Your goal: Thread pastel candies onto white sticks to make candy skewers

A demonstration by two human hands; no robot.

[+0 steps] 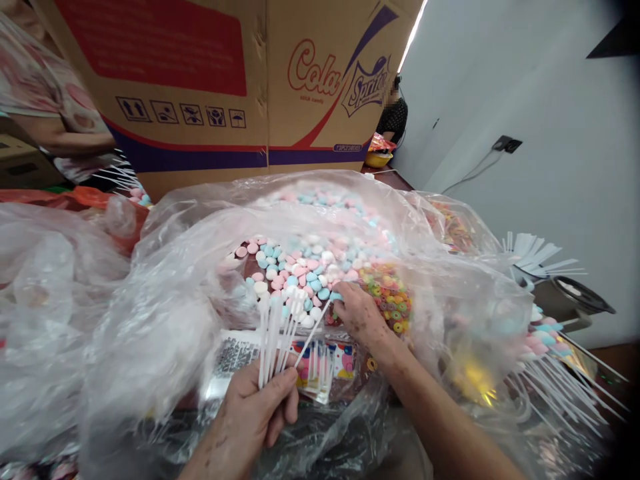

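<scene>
My left hand point(263, 397) is closed round a fan of several white plastic sticks point(273, 327), which point upward. One stick leans right, its tip meeting a light-blue candy at the fingertips of my right hand point(361, 313). Those fingers are pinched on this candy at the edge of a pile of pink, white and blue candies point(300, 270). Right of the pile lie small ring-shaped candies point(393, 297) in yellow, orange and green, partly behind my right hand. Below, a printed packet point(345, 360) and a white label sheet point(235, 357) lie close to my left hand.
Clear plastic bags point(165, 293) surround the candies. Behind them stands a large cardboard box point(260, 87). At right are bundled sticks with candy ends point(560, 373), a grey container point(570, 293) and loose white sticks point(535, 253). Another person's arm point(65, 137) shows at upper left; a further person sits behind the box.
</scene>
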